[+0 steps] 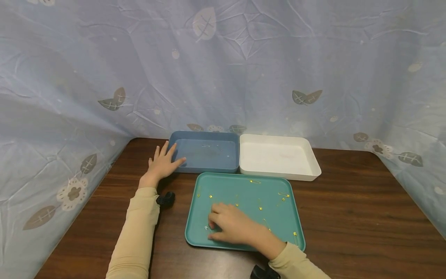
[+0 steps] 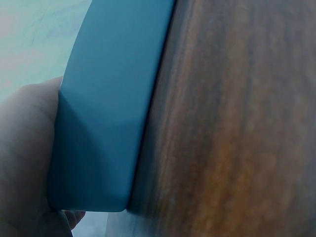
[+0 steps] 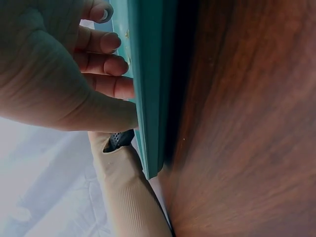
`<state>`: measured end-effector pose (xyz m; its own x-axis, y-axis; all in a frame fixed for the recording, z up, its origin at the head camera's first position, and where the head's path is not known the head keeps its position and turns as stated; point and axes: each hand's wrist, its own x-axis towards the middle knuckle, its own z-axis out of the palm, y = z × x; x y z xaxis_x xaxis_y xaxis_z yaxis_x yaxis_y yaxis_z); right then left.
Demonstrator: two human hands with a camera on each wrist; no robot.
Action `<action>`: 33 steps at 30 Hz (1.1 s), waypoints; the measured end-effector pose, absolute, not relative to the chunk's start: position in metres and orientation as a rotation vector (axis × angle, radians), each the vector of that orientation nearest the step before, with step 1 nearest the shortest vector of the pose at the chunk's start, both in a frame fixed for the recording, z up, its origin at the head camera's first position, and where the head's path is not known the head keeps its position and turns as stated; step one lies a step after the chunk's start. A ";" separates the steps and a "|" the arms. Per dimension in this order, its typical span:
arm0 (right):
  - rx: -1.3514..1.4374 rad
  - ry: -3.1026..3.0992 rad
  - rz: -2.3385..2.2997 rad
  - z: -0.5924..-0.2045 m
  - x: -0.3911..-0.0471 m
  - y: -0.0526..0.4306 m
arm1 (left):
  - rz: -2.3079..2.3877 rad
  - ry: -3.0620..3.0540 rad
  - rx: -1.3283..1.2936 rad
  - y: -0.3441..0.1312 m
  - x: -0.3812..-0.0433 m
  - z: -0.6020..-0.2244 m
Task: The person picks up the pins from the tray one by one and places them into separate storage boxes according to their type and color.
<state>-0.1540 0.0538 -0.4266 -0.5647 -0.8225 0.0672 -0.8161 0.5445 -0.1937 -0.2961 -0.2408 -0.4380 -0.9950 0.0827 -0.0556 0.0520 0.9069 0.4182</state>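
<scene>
Toward the near left corner of the teal tray (image 1: 223, 185), a small silver pin (image 1: 206, 228) lies just left of the right hand's fingertips, in line with the gap between thumb and forefinger. That gap seems to be what the coming move turns on: the right hand (image 1: 233, 225) is clearly the nearer one, its fingers bent and its thumb set apart from the forefinger, with nothing visibly held between them. The pin's long axis is too small to read surely, though it may run toward that gap. Gold safety pins (image 1: 255, 181) lie scattered over the same tray, mostly beyond and to the right of the hand. Farther off, the left hand (image 1: 161, 163) rests at the left side of the blue tray (image 1: 191, 155), its fingers straight and spread wide; the white tray (image 1: 278, 157) stands beside that one.
</scene>
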 end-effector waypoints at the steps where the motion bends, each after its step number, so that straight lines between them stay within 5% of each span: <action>1: -1.448 2.728 -0.321 -0.427 -0.155 0.054 | 0.652 2.998 0.106 -0.241 -0.296 -0.438; 33: -1.334 2.709 -0.458 -0.432 -0.162 0.058 | 0.683 2.995 0.120 -0.241 -0.298 -0.439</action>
